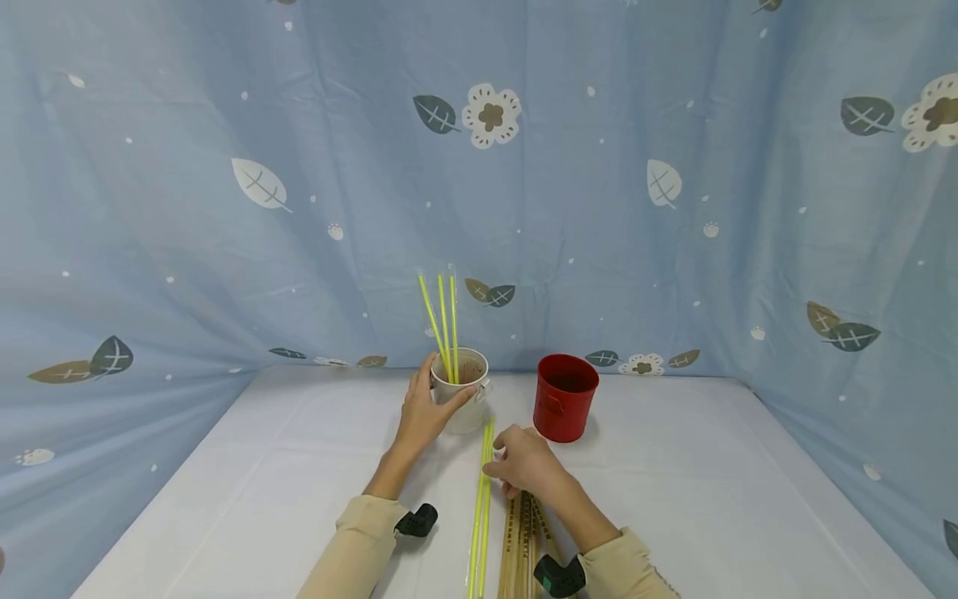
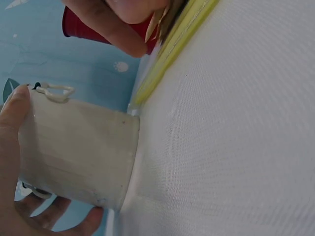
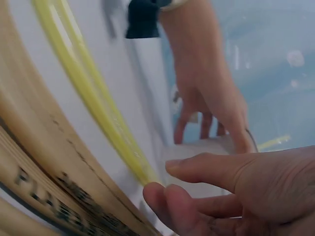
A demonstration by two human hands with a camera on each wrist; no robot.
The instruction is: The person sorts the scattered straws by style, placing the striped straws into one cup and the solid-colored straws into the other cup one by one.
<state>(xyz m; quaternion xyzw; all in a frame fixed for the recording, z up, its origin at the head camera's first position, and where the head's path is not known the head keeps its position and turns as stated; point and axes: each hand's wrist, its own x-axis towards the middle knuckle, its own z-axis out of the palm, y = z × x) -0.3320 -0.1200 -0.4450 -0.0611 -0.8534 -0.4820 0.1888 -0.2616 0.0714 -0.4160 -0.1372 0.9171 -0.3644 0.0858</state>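
My left hand (image 1: 425,420) grips the white bucket (image 1: 464,416), thumb on the near side and fingers round the left side. Several thin yellow sticks (image 1: 443,320) lean upright inside it. My right hand (image 1: 527,462) hovers at the far end of two yellow sticks (image 1: 481,516) lying on the table, thumb and fingers bent but apart. In the right wrist view the fingertips (image 3: 155,194) are close to the end of the yellow sticks (image 3: 93,93); contact is unclear. Below that hand lie several tan sticks (image 1: 516,549) with dark printed lettering, partly hidden by the right forearm.
A red bucket (image 1: 566,399) stands to the right of the white one, near the back of the white-covered table (image 1: 711,491). A blue curtain (image 1: 569,216) with leaves and flowers hangs behind the table. Each wrist carries a black device (image 1: 417,520).
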